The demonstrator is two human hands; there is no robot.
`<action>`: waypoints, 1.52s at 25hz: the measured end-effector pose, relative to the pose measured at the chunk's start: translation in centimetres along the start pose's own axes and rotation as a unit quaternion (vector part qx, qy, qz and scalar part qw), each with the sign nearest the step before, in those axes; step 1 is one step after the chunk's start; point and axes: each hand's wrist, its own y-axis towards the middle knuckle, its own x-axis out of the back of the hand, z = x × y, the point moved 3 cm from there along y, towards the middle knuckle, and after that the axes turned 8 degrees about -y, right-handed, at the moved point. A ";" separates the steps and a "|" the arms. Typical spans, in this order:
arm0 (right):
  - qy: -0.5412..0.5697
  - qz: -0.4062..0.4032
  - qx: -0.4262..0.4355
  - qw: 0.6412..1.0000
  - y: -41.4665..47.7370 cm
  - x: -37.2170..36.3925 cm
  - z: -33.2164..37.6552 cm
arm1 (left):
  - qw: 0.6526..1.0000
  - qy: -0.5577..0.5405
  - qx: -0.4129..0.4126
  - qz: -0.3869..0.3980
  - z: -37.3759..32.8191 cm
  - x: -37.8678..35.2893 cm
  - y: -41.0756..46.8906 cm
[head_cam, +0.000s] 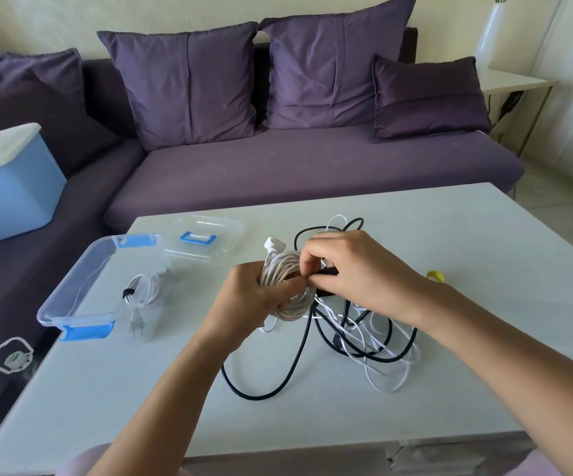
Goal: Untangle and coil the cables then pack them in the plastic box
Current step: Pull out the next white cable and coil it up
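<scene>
Sofa (312,166), purple with four cushions (189,84), fills the back of your view. A blue bin (6,197) sits on its left seat with white cloth over its top. Your white table (450,235) stands in front of it. On the table's left is the clear plastic box (68,286) with two blue clips, open. In it lies one tied white cable (142,290), plug toward you. The lid (206,238), with one blue handle, lies flat just behind the box. Right of the middle, a tangle (364,345) of black and white cables sprawls loose on the table. Above it your left hand (247,297) holds a second white coil (288,273), fingers and thumb curled round it. Your right hand (354,269) pinches a black strap (326,271) at that coil's right edge, fingertips together. One small yellow thing (435,276) lies just beyond your right wrist.
</scene>
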 end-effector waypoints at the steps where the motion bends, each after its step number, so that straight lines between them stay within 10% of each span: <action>1: 0.005 -0.006 0.002 1.000 -0.1 0.0 0.0 | 1.000 0.008 -0.003 -0.003 0.0 0.0 0.0; 9: -0.006 -0.015 -0.073 0.997 0.0 1.8 -1.3 | 0.996 0.065 -0.037 -0.047 0.0 0.5 0.1; 38: -0.276 -0.118 0.128 0.945 -1.1 -2.2 0.5 | 0.932 0.251 -0.259 0.029 -0.7 -1.3 -1.2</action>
